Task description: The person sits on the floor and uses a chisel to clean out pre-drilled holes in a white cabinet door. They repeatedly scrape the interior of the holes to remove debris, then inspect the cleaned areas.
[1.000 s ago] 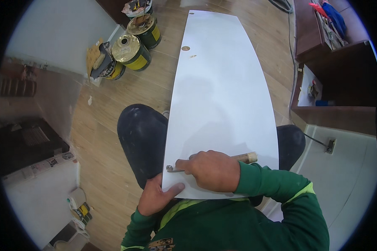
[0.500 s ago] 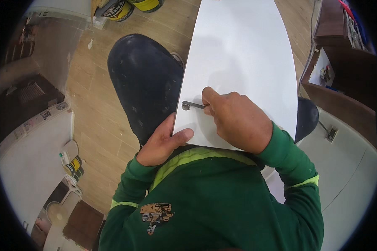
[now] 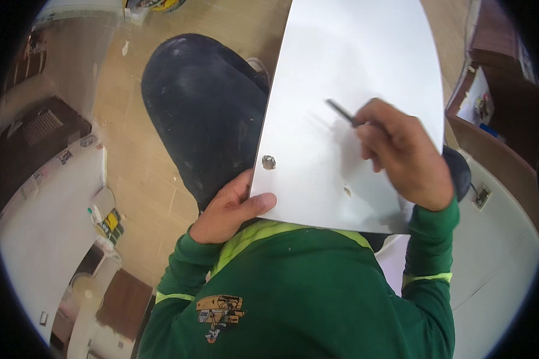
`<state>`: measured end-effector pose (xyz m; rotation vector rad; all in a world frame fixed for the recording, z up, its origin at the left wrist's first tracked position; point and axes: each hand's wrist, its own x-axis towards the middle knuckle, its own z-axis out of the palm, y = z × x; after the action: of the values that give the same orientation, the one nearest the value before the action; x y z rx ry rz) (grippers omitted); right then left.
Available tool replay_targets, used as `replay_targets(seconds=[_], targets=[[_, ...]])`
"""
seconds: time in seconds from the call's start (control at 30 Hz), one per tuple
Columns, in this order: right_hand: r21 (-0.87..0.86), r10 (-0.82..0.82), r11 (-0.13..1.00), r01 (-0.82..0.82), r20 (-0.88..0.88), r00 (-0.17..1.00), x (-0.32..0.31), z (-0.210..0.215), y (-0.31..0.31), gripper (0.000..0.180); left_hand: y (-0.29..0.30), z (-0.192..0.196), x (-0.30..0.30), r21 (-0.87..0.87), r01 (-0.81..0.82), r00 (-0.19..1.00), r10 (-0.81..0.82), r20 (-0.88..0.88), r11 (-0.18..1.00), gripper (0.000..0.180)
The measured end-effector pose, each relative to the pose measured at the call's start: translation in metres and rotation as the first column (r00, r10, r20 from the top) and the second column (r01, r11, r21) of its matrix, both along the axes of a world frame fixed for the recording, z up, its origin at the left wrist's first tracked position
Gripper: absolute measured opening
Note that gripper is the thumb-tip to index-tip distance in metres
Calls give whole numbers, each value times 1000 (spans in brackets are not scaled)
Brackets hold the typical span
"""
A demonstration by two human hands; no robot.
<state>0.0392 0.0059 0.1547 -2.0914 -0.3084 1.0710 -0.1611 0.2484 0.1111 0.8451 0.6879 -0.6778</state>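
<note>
A white board (image 3: 317, 179) with one curved side lies across my lap. My left hand (image 3: 230, 209) grips its near left edge, thumb on top and the fingers partly hidden at the side and beneath. Close to that edge is a small rough-edged hole (image 3: 269, 162). My right hand (image 3: 401, 146) is closed around a narrow dark metal tool that looks like a chisel (image 3: 339, 111), raised over the board, its blade pointing to the far left; the handle is hidden in my fist. A small chipped spot or flake (image 3: 347, 190) shows on the board below that hand.
My dark-trousered left knee (image 3: 200, 113) is beside the board. Brown furniture (image 3: 500, 143) stands at the right by a pale wall panel with a socket (image 3: 482, 195). Buckets (image 3: 161, 5) are at the far left on the wood-look floor (image 3: 144, 197).
My right hand has lifted the chisel off the hole and moved right, uncovering the hole and the chipped spot. My left hand keeps its hold. The view has shifted slightly.
</note>
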Motion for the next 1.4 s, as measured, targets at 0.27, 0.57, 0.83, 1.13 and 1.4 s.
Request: replay_targets(seconds=[0.27,0.57,0.83,1.13,1.4], targets=[[75,-340,906,417,-459,821,32,-37,-49,16,30,9,19,-138,234,949,-257,-182,962,79],[237,-367,773,589,-590,719,51,-82,-99,27,23,5,38,-198,255,932,-296,-209,946,82],[185,-430,758,626,-580,692,58,-80,-87,27,23,14,37,-63,223,923,-232,-306,973,74],[148,-455,789,597,-513,728,55,-68,-81,21,1,14,16,59,-37,931,56,-360,998,61],[282,168,952,-118,-161,972,24,-15,-31,38,-10,1,37,33,83,991,-79,-112,996,64]])
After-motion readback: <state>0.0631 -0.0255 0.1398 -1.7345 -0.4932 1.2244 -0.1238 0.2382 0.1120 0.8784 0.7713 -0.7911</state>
